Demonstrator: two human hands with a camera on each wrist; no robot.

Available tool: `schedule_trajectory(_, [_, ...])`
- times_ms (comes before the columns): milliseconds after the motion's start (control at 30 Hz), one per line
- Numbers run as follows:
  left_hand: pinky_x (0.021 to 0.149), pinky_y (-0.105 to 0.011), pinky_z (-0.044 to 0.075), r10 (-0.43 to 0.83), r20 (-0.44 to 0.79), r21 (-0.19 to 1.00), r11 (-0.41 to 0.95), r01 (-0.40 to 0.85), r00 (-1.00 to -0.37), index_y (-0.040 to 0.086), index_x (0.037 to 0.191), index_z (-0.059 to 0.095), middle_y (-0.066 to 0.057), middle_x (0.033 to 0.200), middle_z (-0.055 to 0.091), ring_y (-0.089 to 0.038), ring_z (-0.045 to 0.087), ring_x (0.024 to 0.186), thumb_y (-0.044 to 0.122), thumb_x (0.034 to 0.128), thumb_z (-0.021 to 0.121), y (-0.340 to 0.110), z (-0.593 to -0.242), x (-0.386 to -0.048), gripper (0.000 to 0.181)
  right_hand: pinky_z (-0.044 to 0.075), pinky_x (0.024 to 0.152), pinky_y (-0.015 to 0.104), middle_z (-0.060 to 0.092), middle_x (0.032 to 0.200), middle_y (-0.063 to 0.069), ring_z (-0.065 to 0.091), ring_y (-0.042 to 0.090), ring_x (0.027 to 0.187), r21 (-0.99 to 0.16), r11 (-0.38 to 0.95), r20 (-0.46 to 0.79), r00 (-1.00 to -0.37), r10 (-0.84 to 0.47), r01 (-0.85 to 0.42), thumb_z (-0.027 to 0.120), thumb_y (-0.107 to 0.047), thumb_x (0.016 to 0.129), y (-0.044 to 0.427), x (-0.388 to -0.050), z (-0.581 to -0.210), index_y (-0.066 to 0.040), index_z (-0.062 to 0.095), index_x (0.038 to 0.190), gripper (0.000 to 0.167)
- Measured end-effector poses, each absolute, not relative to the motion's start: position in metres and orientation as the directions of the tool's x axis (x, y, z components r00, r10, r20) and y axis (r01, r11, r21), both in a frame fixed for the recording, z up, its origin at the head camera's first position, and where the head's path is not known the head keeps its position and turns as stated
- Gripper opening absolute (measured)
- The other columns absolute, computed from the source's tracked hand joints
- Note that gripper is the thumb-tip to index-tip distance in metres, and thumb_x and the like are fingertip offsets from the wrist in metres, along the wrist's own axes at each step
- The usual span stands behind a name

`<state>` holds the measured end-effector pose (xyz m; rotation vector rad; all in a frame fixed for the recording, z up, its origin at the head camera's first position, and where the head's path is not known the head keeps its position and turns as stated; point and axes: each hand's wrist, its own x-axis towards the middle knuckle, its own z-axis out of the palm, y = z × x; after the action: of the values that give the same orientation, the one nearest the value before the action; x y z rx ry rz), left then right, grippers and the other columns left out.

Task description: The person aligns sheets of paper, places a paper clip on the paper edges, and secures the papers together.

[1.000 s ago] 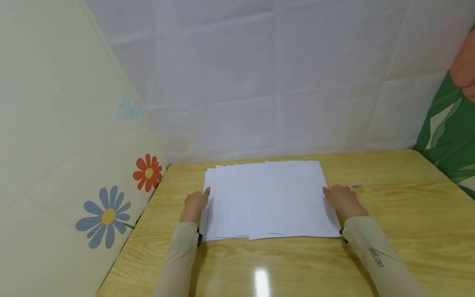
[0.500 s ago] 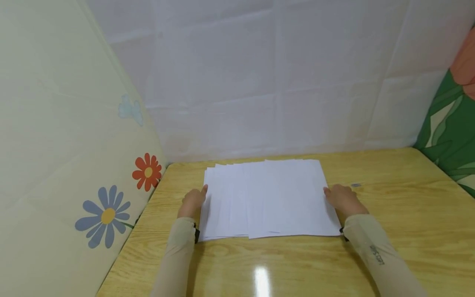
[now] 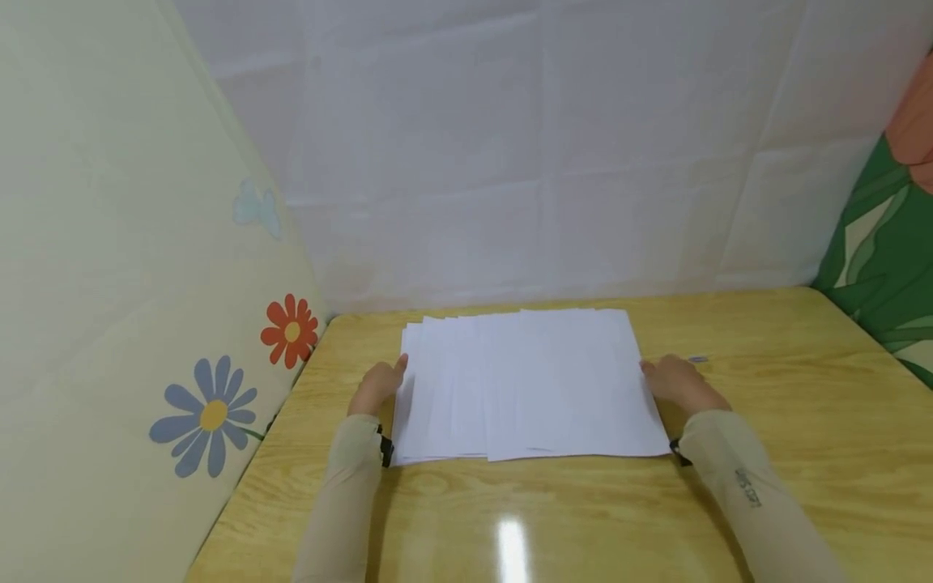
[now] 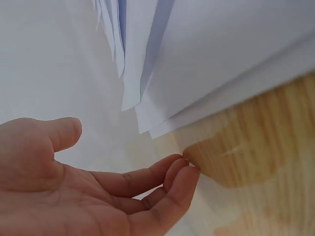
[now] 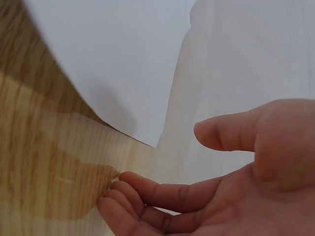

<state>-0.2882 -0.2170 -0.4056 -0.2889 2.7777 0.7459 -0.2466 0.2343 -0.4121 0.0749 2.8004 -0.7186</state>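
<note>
Several white sheets of paper [image 3: 554, 380] lie overlapped and fanned sideways on the table, their edges uneven at the left. My left hand [image 3: 377, 387] is beside the left edge of the sheets. In the left wrist view its thumb stands apart from the fingers, and the bent fingertips touch the table just off the paper corners [image 4: 197, 64]. At the right edge is my right hand [image 3: 679, 384]. The right wrist view has its fingertips on the wood and its thumb raised, a small gap from the paper corner [image 5: 118, 64]. Neither hand grips a sheet.
A small grey-blue object [image 3: 697, 359], too small to identify, lies beyond the right hand on the wood-grain table [image 3: 437, 526]. A white sheet backdrop [image 3: 510, 162] rises behind the table. Flower-printed panels stand at the left [image 3: 109, 202] and right [image 3: 882, 251].
My left hand has shifted slightly left, and my right hand slightly right, off the paper's edges. The sheets keep their fanned layout; the whole view has tilted a little.
</note>
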Motion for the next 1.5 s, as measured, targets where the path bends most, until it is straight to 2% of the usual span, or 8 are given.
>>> schedule_trajectory(133, [0.103,-0.051,0.037,-0.117,-0.256,0.467,0.854,-0.229,-0.96,-0.021,0.129,0.044,-0.035,0.135,0.045,-0.045,0.046,0.124,0.041,0.1051,0.024,-0.216,-0.405,-0.292,0.069,0.045,0.076,0.047,0.051,0.106,0.042,0.052,0.038,0.086,-0.498,0.861,-0.253,-0.967,-0.024,0.109,0.025,-0.022,0.103,0.234,-0.246,-0.407,0.03,0.043,0.112,0.056])
schedule_trajectory(400, [0.101,-0.051,0.039,-0.107,-0.262,0.464,0.857,-0.223,-0.959,-0.021,0.128,0.045,-0.035,0.133,0.046,-0.045,0.047,0.122,0.041,0.1052,0.024,-0.211,-0.404,-0.291,0.069,0.043,0.067,0.039,0.052,0.092,0.032,0.051,0.035,0.079,-0.535,0.841,-0.193,-0.981,-0.034,0.076,0.028,-0.02,0.102,0.233,-0.244,-0.406,0.025,0.049,0.101,0.05])
schedule_trajectory(633, [0.1,-0.05,0.04,-0.116,-0.272,0.477,0.846,-0.239,-0.955,-0.021,0.128,0.044,-0.035,0.134,0.046,-0.043,0.05,0.119,0.04,0.1056,0.024,-0.212,-0.407,-0.293,0.069,0.035,0.053,0.028,0.042,0.06,0.004,0.037,0.014,0.052,-0.591,0.798,-0.221,-0.975,-0.024,0.114,0.028,-0.025,0.103,0.232,-0.245,-0.413,-0.003,0.044,0.066,0.045])
schedule_trajectory(833, [0.101,-0.05,0.039,-0.081,-0.265,0.489,0.847,-0.206,-0.961,-0.022,0.129,0.042,-0.036,0.134,0.044,-0.044,0.048,0.121,0.039,0.1058,0.024,-0.211,-0.407,-0.295,0.068,0.033,0.051,0.028,0.038,0.051,-0.002,0.035,0.011,0.047,-0.615,0.783,-0.185,-0.982,-0.034,0.089,0.031,-0.025,0.102,0.234,-0.25,-0.418,-0.009,0.04,0.057,0.049])
schedule_trajectory(1067, [0.105,-0.051,0.035,-0.052,-0.295,0.535,0.818,-0.21,-0.954,-0.02,0.136,0.035,-0.035,0.141,0.038,-0.044,0.041,0.129,0.042,0.1054,0.024,-0.207,-0.405,-0.3,0.069,0.035,0.052,0.028,0.04,0.054,0.001,0.038,0.014,0.049,-0.601,0.79,-0.201,-0.98,-0.005,0.119,0.03,-0.026,0.101,0.233,-0.252,-0.418,-0.008,0.039,0.061,0.044])
schedule_trajectory(1300, [0.103,-0.05,0.038,-0.038,-0.282,0.529,0.827,-0.188,-0.959,-0.021,0.134,0.037,-0.035,0.137,0.042,-0.043,0.046,0.123,0.041,0.1055,0.025,-0.21,-0.406,-0.303,0.069,0.037,0.055,0.03,0.044,0.06,0.006,0.045,0.019,0.056,-0.612,0.787,-0.166,-0.986,-0.032,0.077,0.032,-0.024,0.101,0.229,-0.251,-0.414,-0.006,0.042,0.062,0.044])
schedule_trajectory(1400, [0.099,-0.048,0.04,-0.04,-0.285,0.534,0.823,-0.194,-0.958,-0.02,0.134,0.038,-0.034,0.133,0.046,-0.039,0.051,0.113,0.041,0.1056,0.025,-0.21,-0.405,-0.301,0.068,0.039,0.058,0.031,0.046,0.066,0.01,0.048,0.023,0.063,-0.616,0.781,-0.196,-0.98,-0.026,0.102,0.032,-0.023,0.101,0.227,-0.252,-0.412,0.001,0.046,0.07,0.042])
schedule_trajectory(1500, [0.086,-0.042,0.045,-0.048,-0.295,0.526,0.826,-0.204,-0.954,-0.018,0.127,0.045,-0.029,0.109,0.056,-0.031,0.054,0.089,0.04,0.1057,0.026,-0.21,-0.404,-0.302,0.065,0.041,0.062,0.033,0.048,0.074,0.015,0.049,0.026,0.07,-0.614,0.776,-0.237,-0.971,-0.007,0.144,0.03,-0.023,0.102,0.225,-0.254,-0.413,0.01,0.049,0.082,0.042])
